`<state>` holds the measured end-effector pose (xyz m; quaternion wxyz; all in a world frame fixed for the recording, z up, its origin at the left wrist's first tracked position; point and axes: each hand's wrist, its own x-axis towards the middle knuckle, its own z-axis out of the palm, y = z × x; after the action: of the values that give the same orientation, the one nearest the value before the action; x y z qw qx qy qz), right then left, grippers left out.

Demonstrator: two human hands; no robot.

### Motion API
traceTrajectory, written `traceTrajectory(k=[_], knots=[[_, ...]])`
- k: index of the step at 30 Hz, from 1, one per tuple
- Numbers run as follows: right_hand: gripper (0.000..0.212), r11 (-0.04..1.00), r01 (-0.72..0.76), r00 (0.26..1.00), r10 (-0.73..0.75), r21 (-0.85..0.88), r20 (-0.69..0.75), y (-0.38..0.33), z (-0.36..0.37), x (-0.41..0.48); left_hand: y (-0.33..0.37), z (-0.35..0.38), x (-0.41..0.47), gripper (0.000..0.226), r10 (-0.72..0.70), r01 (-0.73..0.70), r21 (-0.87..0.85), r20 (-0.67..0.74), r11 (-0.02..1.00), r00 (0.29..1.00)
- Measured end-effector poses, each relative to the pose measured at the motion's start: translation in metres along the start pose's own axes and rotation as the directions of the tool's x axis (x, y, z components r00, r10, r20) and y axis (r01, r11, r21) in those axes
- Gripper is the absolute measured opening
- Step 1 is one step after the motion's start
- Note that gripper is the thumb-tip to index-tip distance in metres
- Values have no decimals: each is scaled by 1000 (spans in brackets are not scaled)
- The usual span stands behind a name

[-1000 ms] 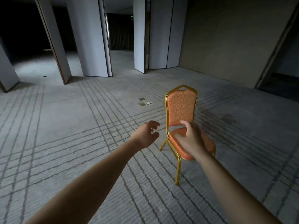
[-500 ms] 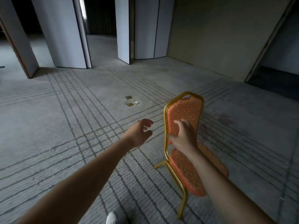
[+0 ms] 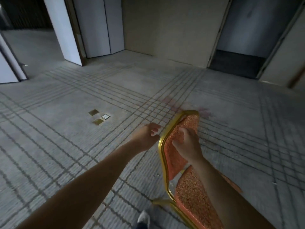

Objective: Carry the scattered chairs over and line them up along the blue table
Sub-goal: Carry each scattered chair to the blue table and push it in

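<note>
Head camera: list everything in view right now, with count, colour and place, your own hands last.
chair: one, orange padding, gold frame, lower right.
floor plates: three, two brass and one pale, centre left.
carpet: grey, darker grid lines, whole floor.
partition panels: several, white, far left.
doorway: one, dark, far right.
shoe: one, pale, bottom edge.
left hand: loosely curled, empty, beside the backrest frame.
right hand: on the backrest padding; grip unclear.

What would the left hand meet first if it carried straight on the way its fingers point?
Probably the gold frame of the orange chair: the left hand is curled just beside it, apparently not touching, though depth is unclear. The right hand rests on the backrest.
</note>
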<state>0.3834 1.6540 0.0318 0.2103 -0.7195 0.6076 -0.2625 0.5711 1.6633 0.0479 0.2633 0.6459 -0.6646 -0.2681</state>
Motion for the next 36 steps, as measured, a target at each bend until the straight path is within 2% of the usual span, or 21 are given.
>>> traceTrajectory(k=[1,6,9,12,15,17,19,21,24,27,28,30,32,34,36], knots=[[58,999,-41,999,41,-3,-33,10,21,53,-14,-2,60,40,29,-30,15,37,999,999],[65,978,-208,978,209,31,-21,37,51,160,-17,-8,176,42,145,-147,8,141,989,979],[73,955,-288,955,292,68,-59,53,62,211,-15,-9,252,41,162,-168,10,227,986,960],[78,925,-367,925,374,97,-66,69,69,238,-14,3,306,41,187,-189,-18,254,982,949],[86,895,-433,898,439,104,-36,90,77,250,-7,27,343,38,246,-247,-46,368,968,897],[91,844,-525,850,527,106,10,99,80,254,0,50,367,34,300,-280,-114,472,953,829],[94,784,-605,793,609,134,14,107,83,258,6,76,391,28,373,-342,-166,574,925,729],[96,737,-651,750,661,178,7,110,83,261,5,99,413,29,432,-402,-201,629,893,646],[101,647,-720,679,732,251,57,107,83,263,2,137,446,32,529,-573,-177,658,800,536],[104,521,-810,555,829,270,67,98,90,271,1,164,473,36,563,-662,-224,746,715,356],[104,432,-844,467,883,318,39,88,96,272,4,172,479,35,562,-706,-263,795,657,228],[104,392,-860,420,907,326,18,81,105,271,0,179,483,31,575,-744,-287,803,603,156],[104,312,-875,325,945,371,-26,67,119,273,1,186,488,26,616,-782,-369,787,503,24],[97,262,-862,262,963,434,-60,56,135,278,1,189,492,24,617,-837,-376,785,397,-60],[87,222,-863,190,975,454,-116,46,153,282,1,183,490,43,618,-862,-387,778,329,-113]])
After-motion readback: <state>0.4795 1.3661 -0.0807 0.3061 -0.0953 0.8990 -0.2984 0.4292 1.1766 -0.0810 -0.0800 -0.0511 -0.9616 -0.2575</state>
